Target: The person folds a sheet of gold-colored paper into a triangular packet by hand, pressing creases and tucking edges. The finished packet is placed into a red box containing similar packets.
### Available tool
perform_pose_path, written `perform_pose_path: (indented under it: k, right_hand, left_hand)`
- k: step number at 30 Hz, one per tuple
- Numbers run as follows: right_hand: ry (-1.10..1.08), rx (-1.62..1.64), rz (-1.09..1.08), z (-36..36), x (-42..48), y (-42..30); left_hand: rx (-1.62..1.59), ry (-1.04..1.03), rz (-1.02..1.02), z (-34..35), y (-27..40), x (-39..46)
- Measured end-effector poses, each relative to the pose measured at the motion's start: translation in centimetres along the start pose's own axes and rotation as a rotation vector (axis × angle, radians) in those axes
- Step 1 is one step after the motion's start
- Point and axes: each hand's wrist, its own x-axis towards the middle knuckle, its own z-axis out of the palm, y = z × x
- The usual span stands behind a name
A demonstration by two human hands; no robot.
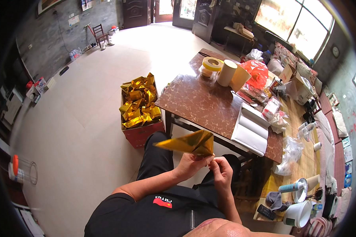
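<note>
A folded piece of gold foil paper [192, 142] is held above my lap, its long point stretching to the left. My left hand [192, 164] grips its lower edge from below, thumb against the foil. Close beside it, my right hand [222, 171] pinches the paper's lower right corner, and the fingertips of both hands nearly meet. Past my knee on the floor stands a red cardboard box [141, 137], heaped with several folded gold foil pieces [141, 102].
Right of the box is a brown marble-patterned table [195, 103] bearing an open notebook [250, 129], a paper roll [227, 73], a tape roll [212, 63] and a red plastic bag [256, 72]. A wooden bench [296, 115] holds a white bucket [298, 214] and a remote control [266, 212].
</note>
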Motion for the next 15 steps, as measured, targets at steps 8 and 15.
perform_pose_path:
  k: [8, 15]
  right_hand:
    - [0.035, -0.008, 0.007, -0.3, -0.7, 0.2]
    - [-0.015, -0.055, 0.017, 0.3, -0.7, -0.3]
  left_hand:
    - [0.304, -0.070, 0.474, 0.1, -0.5, 0.6]
    - [-0.020, -0.034, 0.073, 0.4, -0.8, -0.3]
